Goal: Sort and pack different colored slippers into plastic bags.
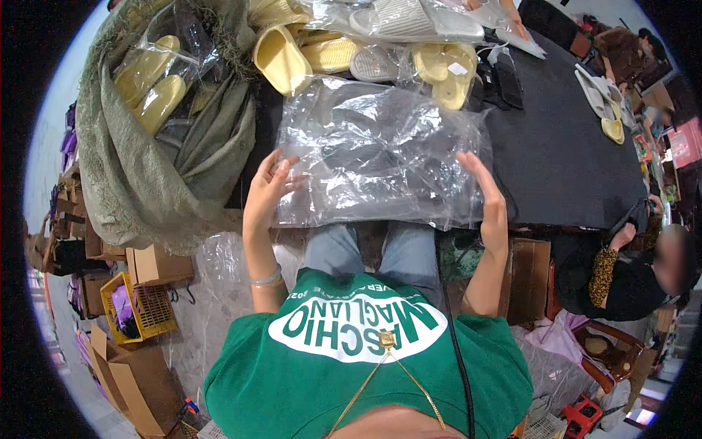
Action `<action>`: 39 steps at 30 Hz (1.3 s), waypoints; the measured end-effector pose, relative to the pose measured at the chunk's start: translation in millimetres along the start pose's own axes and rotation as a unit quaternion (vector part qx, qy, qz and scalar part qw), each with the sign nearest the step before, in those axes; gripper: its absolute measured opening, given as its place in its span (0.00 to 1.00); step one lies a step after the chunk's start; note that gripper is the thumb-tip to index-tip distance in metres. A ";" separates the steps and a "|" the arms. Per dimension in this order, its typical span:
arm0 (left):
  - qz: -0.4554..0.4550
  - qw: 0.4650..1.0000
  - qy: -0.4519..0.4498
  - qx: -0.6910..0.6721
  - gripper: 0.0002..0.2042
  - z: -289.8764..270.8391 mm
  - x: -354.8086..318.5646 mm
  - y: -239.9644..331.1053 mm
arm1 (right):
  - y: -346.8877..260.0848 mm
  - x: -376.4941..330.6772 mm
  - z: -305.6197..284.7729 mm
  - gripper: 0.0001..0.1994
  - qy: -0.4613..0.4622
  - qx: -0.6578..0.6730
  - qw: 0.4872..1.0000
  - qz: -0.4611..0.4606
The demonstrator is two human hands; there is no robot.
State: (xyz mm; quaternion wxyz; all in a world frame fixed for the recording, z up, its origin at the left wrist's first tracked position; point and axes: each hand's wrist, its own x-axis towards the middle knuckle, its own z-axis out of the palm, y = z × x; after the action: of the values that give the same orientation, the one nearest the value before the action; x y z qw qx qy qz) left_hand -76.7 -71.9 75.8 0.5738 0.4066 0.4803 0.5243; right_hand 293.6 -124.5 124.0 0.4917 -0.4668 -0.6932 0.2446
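Note:
A flat spread of clear plastic bags lies in front of me on the black tabletop, wrinkled and shiny; I cannot tell whether it is one bag or a stack. At its left edge is my left hand, fingers apart, their tips over the plastic. Along the right edge stands my right hand, its fingers stretched out and gripping nothing. Just beyond the plastic are a yellow slipper, a grey slipper and a pair of yellow slippers with a small white tag.
An olive cloth sack at the left holds yellow slippers in clear bags. Bagged white slippers lie farther back, near another person's hand. The black tabletop extends right, toward a seated person. Cardboard boxes and a yellow crate stand lower left.

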 end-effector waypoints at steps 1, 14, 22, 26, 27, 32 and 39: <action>-0.004 0.999 -0.002 0.038 0.28 0.8 -3.2 -0.6 | -5.7 -5.6 2.1 0.45 -0.007 0.035 0.999 0.016; 0.026 0.998 0.051 0.029 0.20 9.4 -4.2 -21.7 | -25.4 -57.5 2.6 0.06 0.138 0.064 0.975 0.164; -0.019 0.998 0.041 0.037 0.20 3.6 -1.3 -36.9 | 15.9 -44.5 -10.3 0.16 0.177 0.393 0.892 0.133; -0.040 0.997 0.053 0.045 0.20 9.6 -4.1 -29.0 | 19.7 -10.8 -6.7 0.24 0.131 0.178 0.958 0.184; -0.046 0.996 0.059 0.040 0.19 10.0 -5.1 -27.3 | 19.9 0.0 -5.2 0.28 0.060 0.226 0.954 0.189; -0.016 0.996 0.062 0.068 0.17 2.8 -7.2 -27.4 | 28.8 58.3 -9.2 0.43 -0.066 0.374 0.903 0.203; 0.027 0.996 0.020 0.080 0.17 -10.3 -7.1 -25.4 | 23.4 92.6 -18.9 0.13 -0.055 0.151 0.955 0.250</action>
State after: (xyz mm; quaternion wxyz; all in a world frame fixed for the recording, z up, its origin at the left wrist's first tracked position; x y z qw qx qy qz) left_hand -81.3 -82.4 49.9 0.5156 0.4535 0.5206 0.5074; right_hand 312.8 -34.2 154.8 0.4407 -0.5316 -0.5352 0.4866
